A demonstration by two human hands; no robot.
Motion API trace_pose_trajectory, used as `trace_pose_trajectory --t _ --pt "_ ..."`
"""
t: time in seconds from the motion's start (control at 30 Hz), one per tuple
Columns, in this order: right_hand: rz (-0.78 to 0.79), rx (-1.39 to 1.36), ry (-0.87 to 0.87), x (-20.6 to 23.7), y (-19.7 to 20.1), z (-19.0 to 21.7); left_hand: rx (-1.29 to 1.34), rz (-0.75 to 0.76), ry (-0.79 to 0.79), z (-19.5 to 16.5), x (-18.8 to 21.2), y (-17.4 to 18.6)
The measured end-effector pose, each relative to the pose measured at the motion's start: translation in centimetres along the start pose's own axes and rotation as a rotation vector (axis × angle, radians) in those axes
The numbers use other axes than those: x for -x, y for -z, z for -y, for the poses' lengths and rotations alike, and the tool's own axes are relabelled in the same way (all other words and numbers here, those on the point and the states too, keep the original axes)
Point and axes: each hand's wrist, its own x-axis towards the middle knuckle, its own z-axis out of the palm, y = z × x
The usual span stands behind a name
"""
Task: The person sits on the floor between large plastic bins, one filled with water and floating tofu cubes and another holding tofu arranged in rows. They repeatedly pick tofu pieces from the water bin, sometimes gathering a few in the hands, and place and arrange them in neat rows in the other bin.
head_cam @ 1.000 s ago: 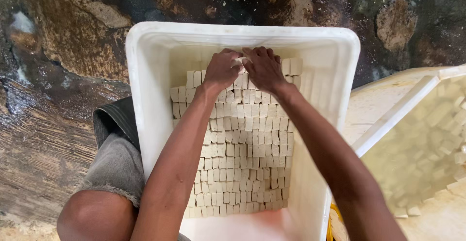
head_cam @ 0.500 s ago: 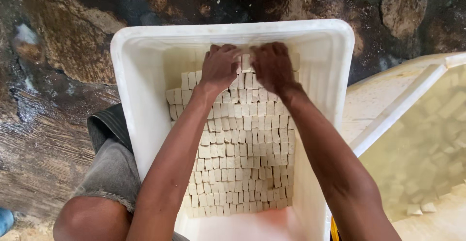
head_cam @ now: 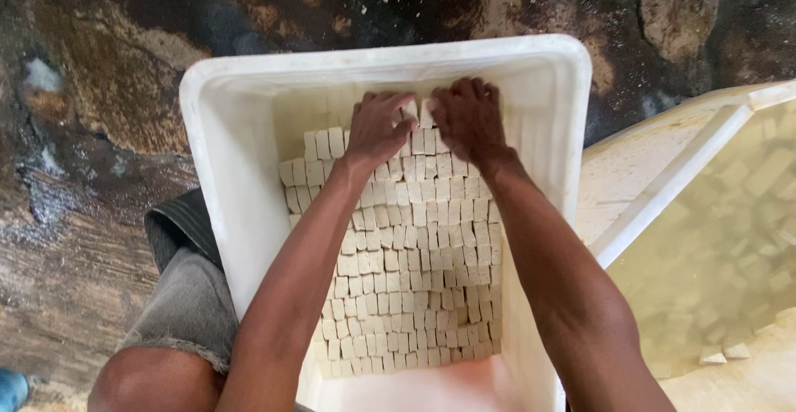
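Where the two forearms meet at the far end of the white plastic crate, the left hand and the right hand lie side by side, palms down, on the top rows of pale cream blocks. The fingers of both hands are curled over the blocks at the far edge of the stack; whether any single block is gripped cannot be told. The thumbs nearly touch at the middle.

The blocks stand packed on edge in tight rows and fill most of the crate from the far wall toward the near end, where a strip of bare crate floor shows. The rows at the far left sit slightly apart from the rest.

To the right, just beside the crate, a second pale container holds cloudy liquid with loose blocks in it. The person's bent knee in grey shorts is at lower left. The wet, dark, mottled floor surrounds everything.
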Motion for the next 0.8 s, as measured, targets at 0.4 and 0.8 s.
trace_pose_trajectory --t 0.4,0.8 --pt "-0.258 0.035 0.076 3.4 -1.0 0.2 0.074 0.072 -0.049 -1.7 0.7 -0.4" --pt "-0.341 0.08 0.03 2.8 -0.9 0.3 -0.43 -0.177 -0.355 -3.0 2.0 -2.2"
